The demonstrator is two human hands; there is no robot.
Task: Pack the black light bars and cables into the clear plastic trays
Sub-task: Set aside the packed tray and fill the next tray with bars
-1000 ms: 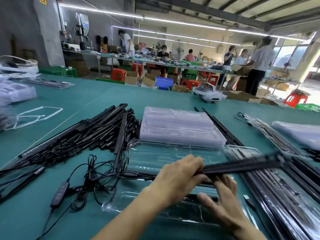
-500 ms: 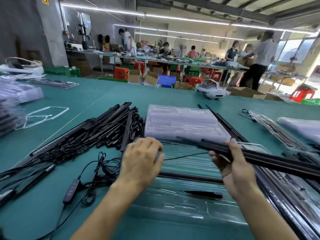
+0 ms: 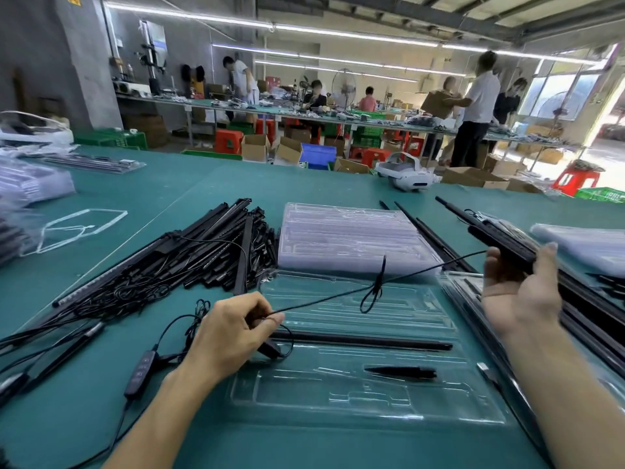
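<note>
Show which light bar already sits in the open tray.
The long bar lying across the open tray, by the left hand; others are piled on the table or gripped in the right hand.

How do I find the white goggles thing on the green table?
Look across the big green table to its far edge, right of the middle. Past the stack of clear trays sits the white headset. It is the only white, rounded thing there; its neighbours are thin black bars.

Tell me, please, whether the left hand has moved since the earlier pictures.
Yes. The left hand moved left, from the middle of the clear tray to its left edge, pinching a cable.
</note>
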